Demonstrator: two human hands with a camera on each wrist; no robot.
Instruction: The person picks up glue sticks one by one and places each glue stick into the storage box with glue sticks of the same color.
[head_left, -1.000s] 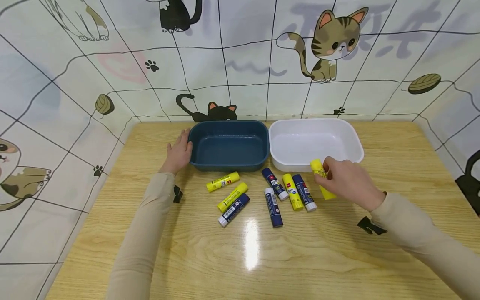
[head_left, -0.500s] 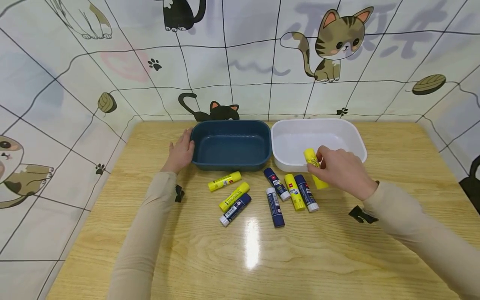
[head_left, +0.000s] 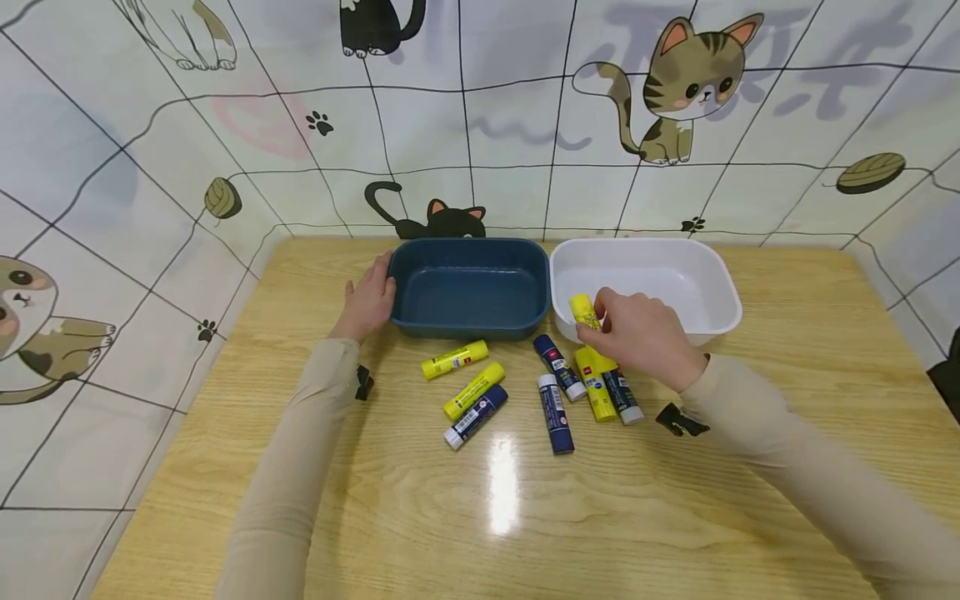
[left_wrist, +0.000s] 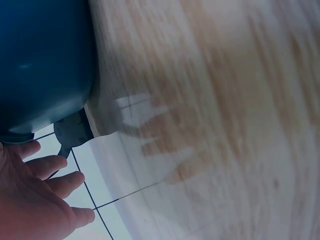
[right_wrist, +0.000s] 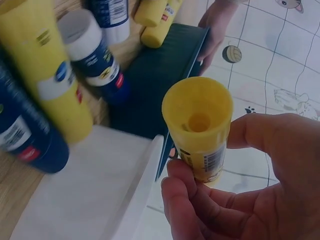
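Observation:
My right hand [head_left: 645,333] pinches a yellow glue stick [right_wrist: 200,120] between thumb and fingers, held over the front rim of the white bin [head_left: 720,321]. My left hand [head_left: 367,302] rests against the left side of the dark blue bin [head_left: 468,327], its fingers extended, as the left wrist view also shows. Below the bins lie yellow glue sticks, one [head_left: 454,359] near the blue bin and another [head_left: 474,390] beside a navy glue stick [head_left: 476,417]. Farther right are a yellow glue stick [head_left: 595,385] and navy ones [head_left: 555,414], partly hidden below the right hand.
Both bins stand side by side at the back of the wooden table [head_left: 420,517], against a cat-patterned backdrop [head_left: 510,117]. A bright light reflection lies on the table's middle. Side panels of the backdrop rise at left and right.
My right hand has lifted the yellow glue stick off the table area by the white bin and carried it leftward. The left hand stays at the blue bin; the view has shifted slightly.

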